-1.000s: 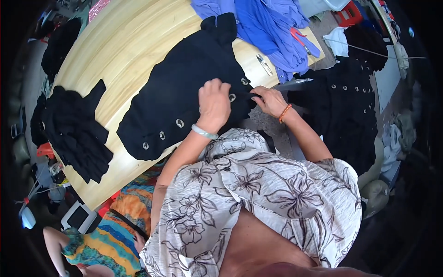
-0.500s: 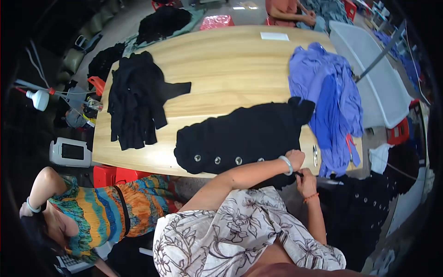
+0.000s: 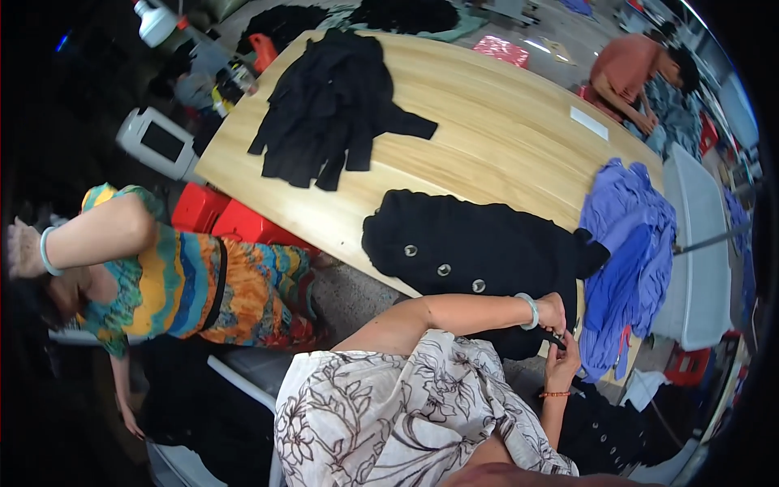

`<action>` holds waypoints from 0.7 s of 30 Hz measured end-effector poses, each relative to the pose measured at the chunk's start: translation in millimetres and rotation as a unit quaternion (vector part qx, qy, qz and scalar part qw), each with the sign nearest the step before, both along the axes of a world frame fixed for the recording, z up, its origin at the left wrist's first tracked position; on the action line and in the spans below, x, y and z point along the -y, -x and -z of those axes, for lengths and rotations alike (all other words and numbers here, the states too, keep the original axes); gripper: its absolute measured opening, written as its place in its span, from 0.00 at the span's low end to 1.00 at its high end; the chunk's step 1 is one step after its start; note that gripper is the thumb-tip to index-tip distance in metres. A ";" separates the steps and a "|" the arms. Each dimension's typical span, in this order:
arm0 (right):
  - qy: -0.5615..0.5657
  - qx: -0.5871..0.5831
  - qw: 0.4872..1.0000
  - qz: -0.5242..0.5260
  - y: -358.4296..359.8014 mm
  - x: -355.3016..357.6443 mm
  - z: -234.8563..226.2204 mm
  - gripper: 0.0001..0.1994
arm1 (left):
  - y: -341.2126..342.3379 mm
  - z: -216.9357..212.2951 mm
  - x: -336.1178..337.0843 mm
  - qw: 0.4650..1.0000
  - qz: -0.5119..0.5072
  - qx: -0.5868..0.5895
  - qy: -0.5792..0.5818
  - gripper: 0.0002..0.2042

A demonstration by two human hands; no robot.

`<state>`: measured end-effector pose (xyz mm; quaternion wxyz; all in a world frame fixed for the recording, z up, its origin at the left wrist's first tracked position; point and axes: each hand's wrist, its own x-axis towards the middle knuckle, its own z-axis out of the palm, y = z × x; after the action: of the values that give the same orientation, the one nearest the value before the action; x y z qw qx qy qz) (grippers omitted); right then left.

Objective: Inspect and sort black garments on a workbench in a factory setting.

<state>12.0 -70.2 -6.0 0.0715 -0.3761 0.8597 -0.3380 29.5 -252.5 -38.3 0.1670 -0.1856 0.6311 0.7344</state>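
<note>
Drawn together since one second earlier, left hand (image 3: 552, 312) and right hand (image 3: 561, 365) nearly touch: right fingers pinch black cloth (image 3: 556, 342); left fingers' hold cannot be told. A black, silver-eyeleted fabric garment (image 3: 487, 235) overhangs the pale wooden worktop's (image 3: 487, 134) near edge.

The garment (image 3: 495, 239) is black, the cloth (image 3: 625, 252) violet-blue, the table (image 3: 479, 130) pale wood-grained.

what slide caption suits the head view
Left hand and right hand handling a black fabric garment with round silvery fittings, partly on a pale wooden table
</note>
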 end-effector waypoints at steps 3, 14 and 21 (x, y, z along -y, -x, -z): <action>-0.050 -0.007 0.997 -0.055 4.4 3.4 -8.6 0.18 | -10.0 -8.7 3.0 1.000 -0.016 0.003 -0.003 0.05; -0.112 -0.028 0.985 -0.124 0.1 28.5 -36.6 0.19 | -50.2 -9.6 11.2 0.977 -0.097 -0.191 0.014 0.11; -0.068 -0.001 0.992 -0.105 4.2 24.3 -42.6 0.15 | -68.5 -10.7 -13.1 0.895 -0.072 -0.292 0.328 0.11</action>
<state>7.9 -94.5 36.6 0.1312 -0.4587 0.8366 -0.2693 97.9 -239.4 -27.6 -0.1485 -0.0517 0.8418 0.5165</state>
